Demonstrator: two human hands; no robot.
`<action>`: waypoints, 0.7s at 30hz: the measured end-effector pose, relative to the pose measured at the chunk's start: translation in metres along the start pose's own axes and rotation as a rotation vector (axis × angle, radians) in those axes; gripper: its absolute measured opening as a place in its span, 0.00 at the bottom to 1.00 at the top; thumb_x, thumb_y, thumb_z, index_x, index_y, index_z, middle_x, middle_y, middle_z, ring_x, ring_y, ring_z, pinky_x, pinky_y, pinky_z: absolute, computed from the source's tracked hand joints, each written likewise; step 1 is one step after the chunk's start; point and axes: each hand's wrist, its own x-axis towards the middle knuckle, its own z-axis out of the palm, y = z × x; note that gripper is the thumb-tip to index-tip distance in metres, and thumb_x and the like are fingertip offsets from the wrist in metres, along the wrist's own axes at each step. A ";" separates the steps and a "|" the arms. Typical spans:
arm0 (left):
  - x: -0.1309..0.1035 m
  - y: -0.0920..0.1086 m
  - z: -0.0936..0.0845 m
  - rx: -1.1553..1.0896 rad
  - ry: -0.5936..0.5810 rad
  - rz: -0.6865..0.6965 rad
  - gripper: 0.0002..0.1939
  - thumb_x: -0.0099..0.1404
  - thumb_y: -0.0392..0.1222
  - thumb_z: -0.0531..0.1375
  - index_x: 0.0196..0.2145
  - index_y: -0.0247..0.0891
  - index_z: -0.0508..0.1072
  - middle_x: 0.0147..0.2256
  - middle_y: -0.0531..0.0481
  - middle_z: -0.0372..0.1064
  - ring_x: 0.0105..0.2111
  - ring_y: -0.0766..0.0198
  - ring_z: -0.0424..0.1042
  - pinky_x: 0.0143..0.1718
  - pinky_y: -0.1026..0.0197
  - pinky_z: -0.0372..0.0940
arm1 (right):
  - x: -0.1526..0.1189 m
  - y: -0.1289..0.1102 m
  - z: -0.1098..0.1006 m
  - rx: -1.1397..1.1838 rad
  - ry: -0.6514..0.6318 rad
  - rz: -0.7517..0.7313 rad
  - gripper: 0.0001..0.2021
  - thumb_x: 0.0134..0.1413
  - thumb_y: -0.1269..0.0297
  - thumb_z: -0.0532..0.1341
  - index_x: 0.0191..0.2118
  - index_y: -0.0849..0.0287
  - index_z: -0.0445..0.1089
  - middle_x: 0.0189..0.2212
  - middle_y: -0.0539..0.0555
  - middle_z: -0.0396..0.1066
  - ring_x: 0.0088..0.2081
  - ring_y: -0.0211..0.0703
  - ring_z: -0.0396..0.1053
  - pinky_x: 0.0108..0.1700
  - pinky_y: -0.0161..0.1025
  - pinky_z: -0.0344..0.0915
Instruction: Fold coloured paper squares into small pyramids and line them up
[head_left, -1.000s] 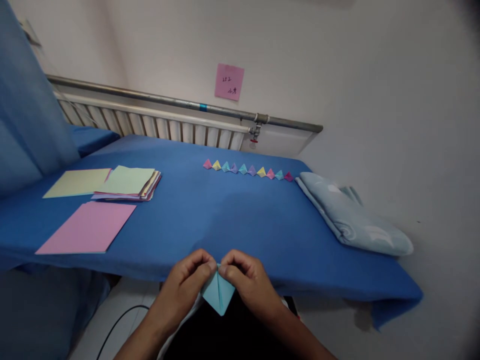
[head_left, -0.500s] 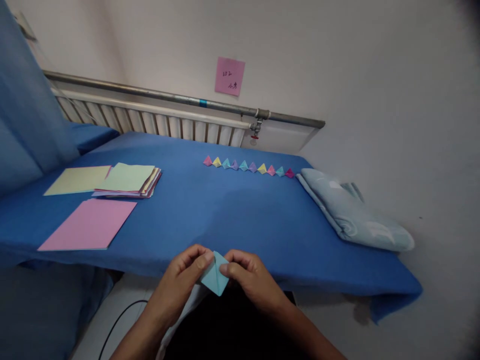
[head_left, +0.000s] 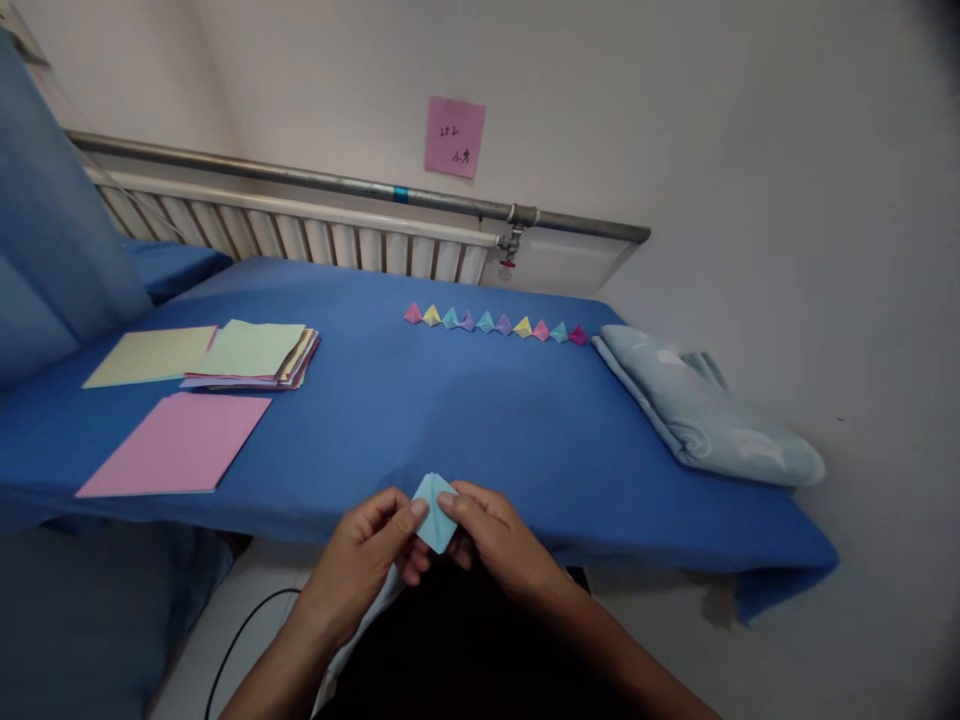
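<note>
A light-blue piece of folded paper (head_left: 434,526), diamond-shaped with a crease down its middle, is held up just off the near edge of the blue-covered bed. My left hand (head_left: 379,535) grips its left corner, thumb on the front face and fingers behind. On the right side, my right hand (head_left: 491,530) pinches it the same way, its thumb lying across the upper face near the crease. Further back, a row of several small folded paper pieces (head_left: 486,322) in pink, yellow, blue and purple stretches across the bed.
Left on the blue sheet (head_left: 345,430) lie a stack of coloured paper (head_left: 251,350), a yellow sheet (head_left: 154,355) and pink paper (head_left: 180,445). A folded light-blue blanket (head_left: 705,410) rests at the right. Behind run a radiator (head_left: 315,240) and a metal pipe (head_left: 300,178).
Both hands have raised the light-blue folded paper slightly, and it now faces me more squarely. My right thumb has slid further onto its face. The view has shifted slightly.
</note>
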 end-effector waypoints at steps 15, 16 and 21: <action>-0.001 -0.004 0.000 -0.178 0.005 0.071 0.17 0.62 0.54 0.57 0.29 0.36 0.72 0.27 0.50 0.71 0.28 0.66 0.69 0.31 0.64 0.64 | 0.007 0.012 0.004 0.428 -0.067 0.070 0.18 0.54 0.49 0.57 0.30 0.61 0.65 0.23 0.49 0.63 0.22 0.33 0.60 0.23 0.31 0.54; -0.001 -0.005 -0.001 -0.167 0.025 0.072 0.16 0.62 0.53 0.57 0.30 0.36 0.72 0.27 0.50 0.71 0.28 0.66 0.69 0.31 0.64 0.64 | 0.007 0.013 0.005 0.430 -0.057 0.074 0.18 0.54 0.48 0.58 0.30 0.62 0.66 0.23 0.49 0.64 0.22 0.33 0.60 0.23 0.31 0.54; 0.001 -0.008 -0.003 -0.106 0.051 0.085 0.13 0.59 0.51 0.61 0.33 0.38 0.72 0.28 0.51 0.70 0.30 0.65 0.70 0.32 0.64 0.65 | 0.006 0.016 0.007 0.467 -0.010 0.110 0.19 0.52 0.47 0.58 0.34 0.62 0.67 0.22 0.49 0.65 0.22 0.33 0.60 0.23 0.31 0.55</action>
